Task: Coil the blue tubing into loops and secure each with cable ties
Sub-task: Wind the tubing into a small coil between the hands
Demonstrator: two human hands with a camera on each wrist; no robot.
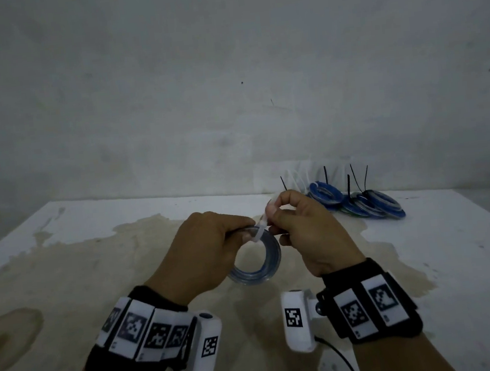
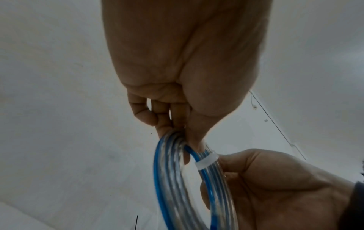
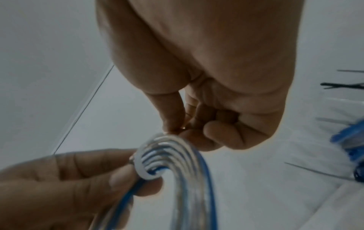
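Tubing coil [image 1: 257, 259] sits pinched at its top in the left hand [image 1: 202, 250], above the table [image 1: 64, 264]; the right hand [image 1: 305, 227] pinches the tail of a white tie [image 1: 259, 232] looped round it, seemingly cinching. Behind lie finished coils [image 1: 357, 203], already tied, so I judge the task well along
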